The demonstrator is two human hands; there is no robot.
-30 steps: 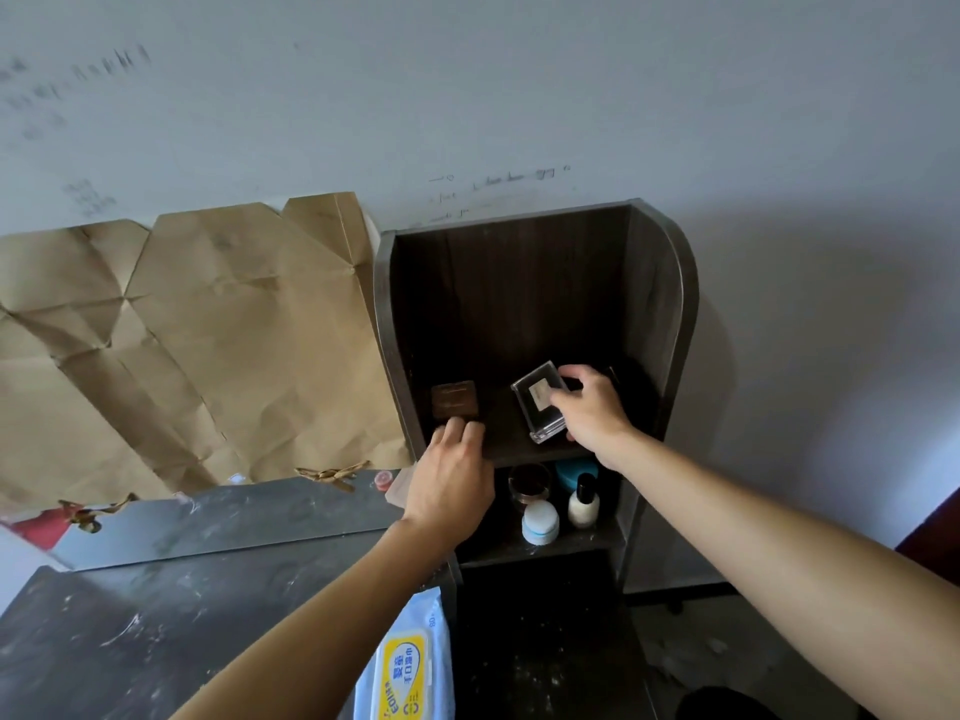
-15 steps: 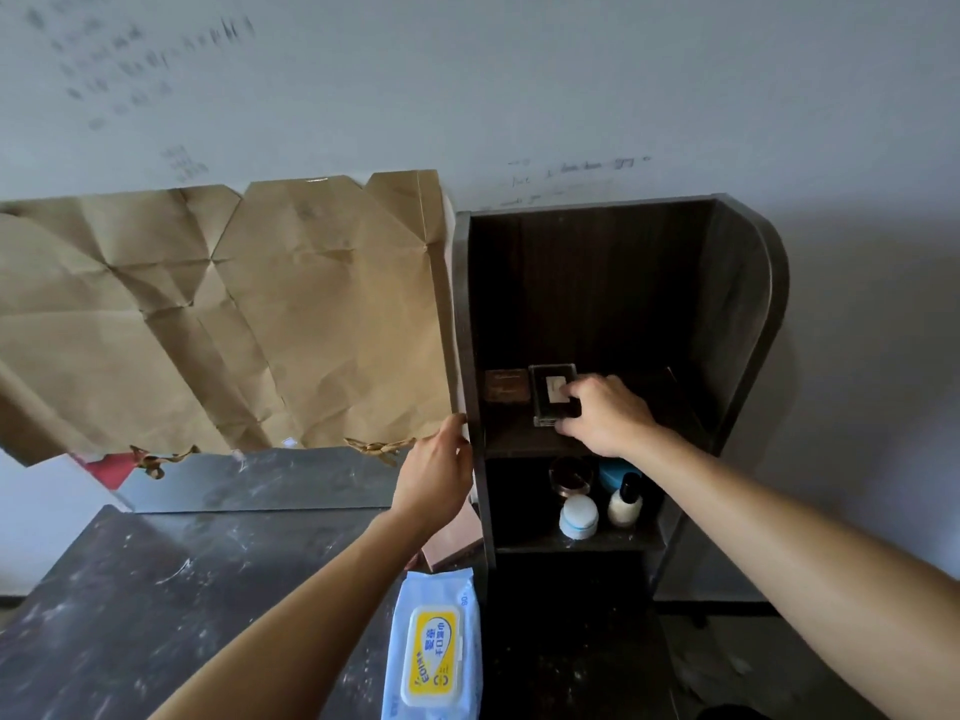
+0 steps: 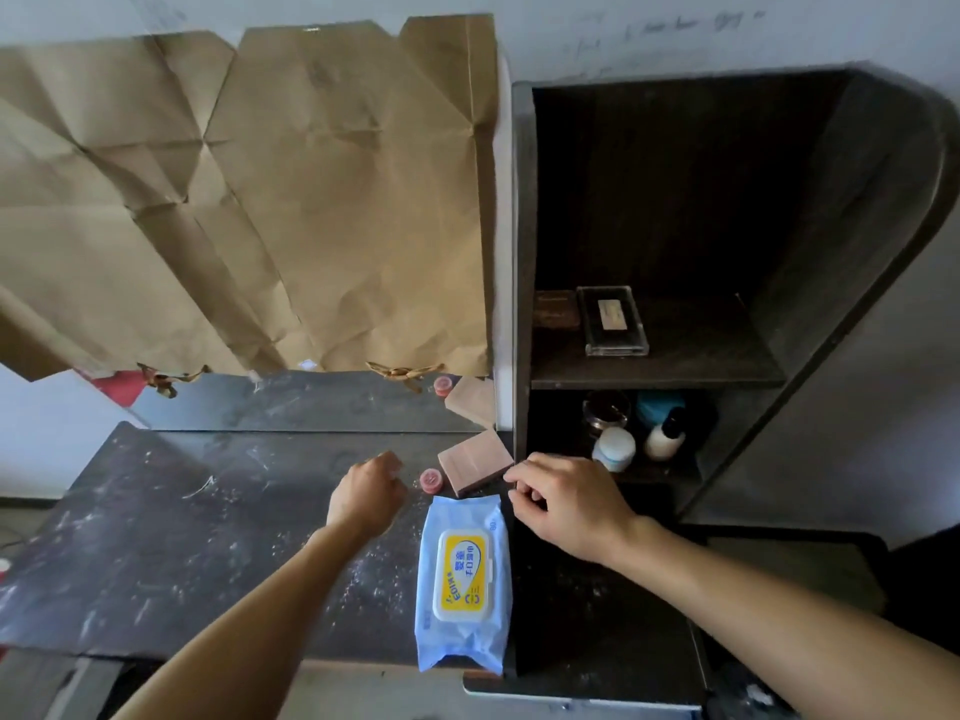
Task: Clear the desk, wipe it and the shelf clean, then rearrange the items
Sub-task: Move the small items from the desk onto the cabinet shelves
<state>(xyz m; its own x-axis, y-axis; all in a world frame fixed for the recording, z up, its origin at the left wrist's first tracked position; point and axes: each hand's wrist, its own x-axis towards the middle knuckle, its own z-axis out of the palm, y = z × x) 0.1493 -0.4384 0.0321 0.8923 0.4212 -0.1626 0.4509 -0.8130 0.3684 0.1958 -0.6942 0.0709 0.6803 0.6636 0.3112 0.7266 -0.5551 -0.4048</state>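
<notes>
Head view: pink box (image 3: 475,461) between loosely curled, empty left hand (image 3: 367,495) and right hand (image 3: 567,504)

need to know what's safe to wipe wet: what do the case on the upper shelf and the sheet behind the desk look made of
Case: apparently clear hard plastic, glossy, with see-through edges catching light. Sheet: brown kraft-type paper, matte, heavily creased and folded.

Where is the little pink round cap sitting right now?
The little pink cap sits on the dark desk, between the left hand and the pink box, just behind the wipes pack.
</notes>
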